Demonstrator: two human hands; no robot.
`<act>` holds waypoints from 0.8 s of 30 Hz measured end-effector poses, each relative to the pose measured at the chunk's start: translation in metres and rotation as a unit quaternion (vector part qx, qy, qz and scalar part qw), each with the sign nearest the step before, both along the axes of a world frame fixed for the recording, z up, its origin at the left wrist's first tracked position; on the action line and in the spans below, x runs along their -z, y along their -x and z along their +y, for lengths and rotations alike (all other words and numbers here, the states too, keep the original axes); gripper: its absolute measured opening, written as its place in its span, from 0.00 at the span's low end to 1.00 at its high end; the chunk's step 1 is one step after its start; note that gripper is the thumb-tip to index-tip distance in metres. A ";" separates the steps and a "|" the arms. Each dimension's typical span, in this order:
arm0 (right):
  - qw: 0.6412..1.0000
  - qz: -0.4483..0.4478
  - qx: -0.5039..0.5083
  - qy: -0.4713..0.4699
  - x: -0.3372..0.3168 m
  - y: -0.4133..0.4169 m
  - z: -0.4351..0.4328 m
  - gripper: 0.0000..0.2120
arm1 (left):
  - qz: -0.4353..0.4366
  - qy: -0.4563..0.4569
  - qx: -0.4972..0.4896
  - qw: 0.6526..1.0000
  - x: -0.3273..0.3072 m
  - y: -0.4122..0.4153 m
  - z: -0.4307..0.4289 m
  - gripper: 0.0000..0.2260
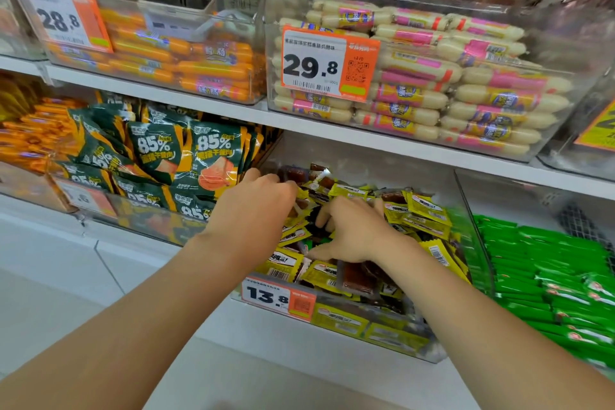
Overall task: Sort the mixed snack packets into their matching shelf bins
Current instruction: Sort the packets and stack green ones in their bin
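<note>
A clear shelf bin [465,206] on the lower shelf holds a jumble of yellow packets [426,214] and brown packets [357,280]. Both my hands are inside it. My left hand [258,206] reaches in from the left, its fingers curled down among the packets with the tips hidden. My right hand [354,231] lies just right of it, with fingers and thumb closing around a dark packet [312,230] in the middle of the pile.
Left of the bin stand dark green 85% packets [213,150]; right of it lies a bin of bright green packets [549,263]. The shelf above carries orange sausages [206,70] and white-pink sausages [466,86]. A 13.8 price tag [266,296] hangs on the bin's front.
</note>
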State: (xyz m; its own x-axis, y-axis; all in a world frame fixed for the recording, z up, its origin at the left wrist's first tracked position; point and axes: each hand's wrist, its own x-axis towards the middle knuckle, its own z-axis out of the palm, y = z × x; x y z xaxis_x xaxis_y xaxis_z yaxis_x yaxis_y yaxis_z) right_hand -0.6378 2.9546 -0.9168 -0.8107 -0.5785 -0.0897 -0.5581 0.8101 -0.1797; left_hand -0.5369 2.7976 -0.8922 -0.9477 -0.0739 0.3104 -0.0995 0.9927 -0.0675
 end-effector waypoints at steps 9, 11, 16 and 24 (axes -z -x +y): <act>0.999 -0.030 0.010 -0.014 -0.013 0.006 0.017 0.12 | 0.044 -0.022 0.037 0.998 0.000 -0.003 0.003 0.13; 0.999 -0.002 0.022 -0.028 -0.012 0.003 0.015 0.14 | 0.047 -0.043 0.048 0.997 0.001 -0.001 -0.001 0.14; 0.994 0.053 0.025 -0.089 -0.006 -0.004 0.004 0.21 | 0.009 -0.196 0.057 0.979 0.001 0.004 -0.008 0.16; 0.996 0.048 0.016 -0.069 -0.004 -0.001 0.000 0.06 | -0.040 -0.355 0.038 0.933 -0.007 0.001 -0.010 0.07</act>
